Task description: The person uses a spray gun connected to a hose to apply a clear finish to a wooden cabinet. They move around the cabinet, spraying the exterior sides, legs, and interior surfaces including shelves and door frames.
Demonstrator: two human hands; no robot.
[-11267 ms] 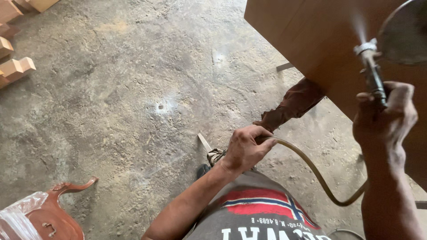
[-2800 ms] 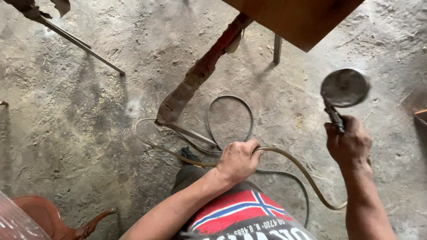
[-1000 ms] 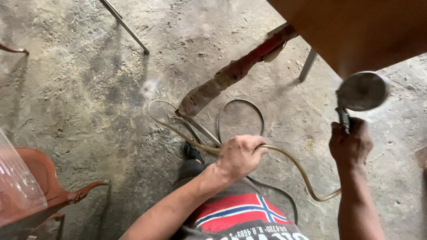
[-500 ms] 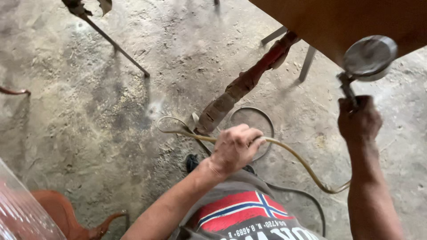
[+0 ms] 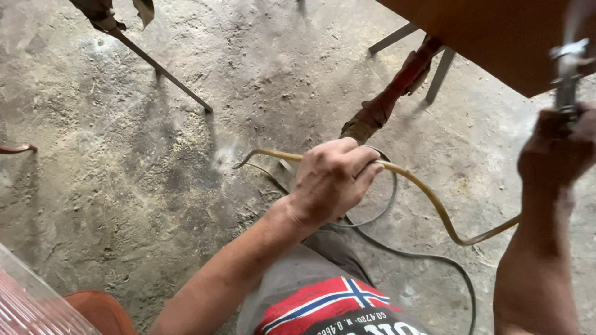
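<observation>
My left hand (image 5: 331, 180) is closed around a yellowish air hose (image 5: 434, 201) that runs from the floor, through my fist, and loops right and up to a metal spray gun (image 5: 566, 77). My right hand (image 5: 555, 155) grips the gun's handle at the far right, held up near a brown wooden panel (image 5: 496, 34). The gun's cup is cut off by the frame's top right corner. A thin grey hose (image 5: 397, 248) coils on the concrete floor below my left hand.
A reddish carved wooden leg (image 5: 391, 99) and grey metal legs (image 5: 441, 74) stand under the panel. A thin metal rod (image 5: 161, 68) slants across the upper left. Something orange-red (image 5: 99, 313) and a ribbed clear sheet (image 5: 31, 304) sit at the bottom left.
My right hand has lifted the spray gun up and to the right, toward the wooden panel, taking its cup out of frame. My left hand has kept its hold on the hose.
</observation>
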